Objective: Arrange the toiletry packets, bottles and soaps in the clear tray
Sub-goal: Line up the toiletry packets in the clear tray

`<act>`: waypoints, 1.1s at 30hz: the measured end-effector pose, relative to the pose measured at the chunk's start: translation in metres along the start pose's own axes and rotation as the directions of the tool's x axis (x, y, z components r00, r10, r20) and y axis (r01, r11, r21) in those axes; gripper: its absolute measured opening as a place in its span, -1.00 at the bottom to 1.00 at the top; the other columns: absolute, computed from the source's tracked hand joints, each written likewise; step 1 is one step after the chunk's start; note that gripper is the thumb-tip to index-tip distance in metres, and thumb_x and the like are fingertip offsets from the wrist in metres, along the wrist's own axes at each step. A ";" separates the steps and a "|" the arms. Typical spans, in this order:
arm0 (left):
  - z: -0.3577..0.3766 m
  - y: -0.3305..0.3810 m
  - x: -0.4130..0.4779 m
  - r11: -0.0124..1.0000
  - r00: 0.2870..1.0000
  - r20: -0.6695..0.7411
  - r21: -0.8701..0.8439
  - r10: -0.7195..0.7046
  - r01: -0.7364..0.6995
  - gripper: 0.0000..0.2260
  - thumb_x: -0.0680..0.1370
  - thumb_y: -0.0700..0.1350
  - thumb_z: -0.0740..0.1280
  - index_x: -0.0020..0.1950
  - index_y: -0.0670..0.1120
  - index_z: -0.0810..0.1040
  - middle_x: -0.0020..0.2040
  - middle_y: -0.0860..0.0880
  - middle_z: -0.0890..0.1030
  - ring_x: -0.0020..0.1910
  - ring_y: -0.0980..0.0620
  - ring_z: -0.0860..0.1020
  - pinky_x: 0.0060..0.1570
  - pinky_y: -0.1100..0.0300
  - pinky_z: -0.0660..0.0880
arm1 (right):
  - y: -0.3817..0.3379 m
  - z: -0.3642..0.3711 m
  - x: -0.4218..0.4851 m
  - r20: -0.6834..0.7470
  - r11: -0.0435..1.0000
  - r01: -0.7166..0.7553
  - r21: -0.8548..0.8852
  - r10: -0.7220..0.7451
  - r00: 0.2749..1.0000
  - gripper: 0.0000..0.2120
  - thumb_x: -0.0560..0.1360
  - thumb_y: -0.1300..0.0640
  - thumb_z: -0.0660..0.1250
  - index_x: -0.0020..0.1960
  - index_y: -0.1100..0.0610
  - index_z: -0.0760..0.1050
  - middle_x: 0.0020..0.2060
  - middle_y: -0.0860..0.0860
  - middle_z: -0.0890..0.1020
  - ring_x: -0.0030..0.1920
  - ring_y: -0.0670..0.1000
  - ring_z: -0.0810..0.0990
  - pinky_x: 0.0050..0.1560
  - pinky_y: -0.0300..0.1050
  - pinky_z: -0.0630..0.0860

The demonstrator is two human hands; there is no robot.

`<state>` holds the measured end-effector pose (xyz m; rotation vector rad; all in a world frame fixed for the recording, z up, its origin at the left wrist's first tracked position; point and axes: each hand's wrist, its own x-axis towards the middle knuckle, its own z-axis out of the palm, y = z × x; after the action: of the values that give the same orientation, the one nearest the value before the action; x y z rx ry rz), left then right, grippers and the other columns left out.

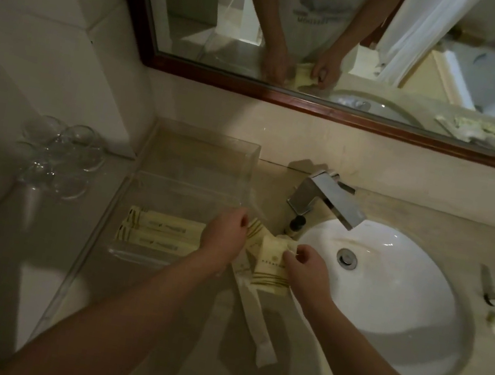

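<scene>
The clear tray [198, 160], a glossy rectangular plastic box, sits left of centre on the mottled stone counter [371, 174]. 2 flat cream packets [164, 234] with olive stripes lie in its lower end. At frame centre, the left hand [224, 235] has its grip pinching a striped packet [255, 230]. The right hand [304, 267] has its grip pinching a squarish cream packet [270, 270].

You've got 1 chrome faucet [325, 196] behind a white basin [398, 308] with its drain [347, 259] mid-bowl, clear glasses [57, 154] clustered far left on the counter [430, 213], and a wood-framed mirror [389, 64] above.
</scene>
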<state>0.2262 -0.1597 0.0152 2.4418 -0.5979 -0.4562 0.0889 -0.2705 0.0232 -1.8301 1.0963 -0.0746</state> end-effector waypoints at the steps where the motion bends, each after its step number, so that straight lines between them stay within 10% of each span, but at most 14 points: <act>1: -0.008 -0.008 -0.004 0.996 0.999 -0.028 -0.080 -0.027 0.025 -0.90 0.56 -0.15 0.23 -0.06 0.00 0.52 -0.13 0.03 0.58 -0.20 0.04 0.53 -0.19 0.06 0.55 | -0.006 0.001 -0.002 0.014 0.999 0.007 0.044 -0.007 1.000 -0.90 0.57 0.10 0.29 0.01 0.09 0.55 -0.16 0.05 0.67 -0.16 0.00 0.68 -0.10 -0.05 0.66; 5: -0.048 -0.046 -0.013 0.950 0.985 -0.114 -0.300 -0.129 0.089 -0.76 0.51 -0.26 0.27 0.11 -0.04 0.59 -0.04 0.01 0.62 -0.08 0.03 0.58 -0.06 0.13 0.55 | -0.030 0.013 -0.010 0.097 0.994 0.058 0.093 -0.067 0.993 -0.90 0.57 0.05 0.32 0.03 0.02 0.58 -0.16 -0.01 0.70 -0.20 -0.06 0.71 -0.17 -0.14 0.67; 12: -0.121 -0.101 -0.022 0.766 0.942 -0.078 -0.606 -0.325 0.214 -0.85 0.28 -0.06 0.26 -0.27 -0.06 0.60 -0.31 -0.06 0.58 -0.23 -0.03 0.55 -0.18 0.12 0.47 | -0.076 0.054 -0.018 0.149 0.977 0.200 0.067 -0.208 0.967 -0.87 0.52 0.04 0.39 -0.12 0.09 0.54 -0.19 -0.04 0.68 -0.21 -0.11 0.69 -0.34 -0.35 0.58; 20: -0.137 -0.144 -0.005 0.882 0.950 -0.135 -0.426 -0.282 0.201 -0.72 0.39 -0.41 0.31 -0.16 -0.02 0.57 -0.22 0.10 0.58 -0.27 0.19 0.51 -0.29 0.37 0.40 | -0.099 0.099 -0.018 0.141 0.945 0.308 0.111 -0.322 0.936 -0.90 0.49 0.14 0.44 -0.18 0.07 0.55 -0.27 -0.03 0.69 -0.24 -0.15 0.69 -0.21 -0.19 0.64; 29: -0.130 -0.157 0.023 0.902 0.983 0.017 -0.395 -0.182 0.173 -0.58 0.34 -0.46 0.31 0.03 -0.03 0.61 -0.04 -0.04 0.62 -0.03 0.01 0.58 -0.01 0.24 0.48 | -0.094 0.104 -0.007 0.101 0.941 0.336 0.035 -0.338 0.936 -0.93 0.51 0.11 0.41 -0.15 0.00 0.57 -0.28 -0.06 0.67 -0.26 -0.14 0.67 -0.22 -0.13 0.66; 33: -0.128 -0.160 0.030 0.871 0.961 -0.012 -0.427 -0.275 0.244 -0.81 0.41 -0.27 0.41 -0.06 -0.01 0.62 -0.18 0.05 0.63 -0.19 0.10 0.59 -0.22 0.29 0.47 | -0.096 0.106 0.009 0.083 0.926 0.358 -0.124 -0.349 0.933 -0.94 0.53 0.07 0.35 -0.10 -0.03 0.59 -0.28 -0.12 0.64 -0.27 -0.15 0.64 -0.22 -0.01 0.66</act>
<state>0.3584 0.0002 0.0120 2.1100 -0.1139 -0.5398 0.2066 -0.1904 0.0357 -2.1252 0.7325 -0.1588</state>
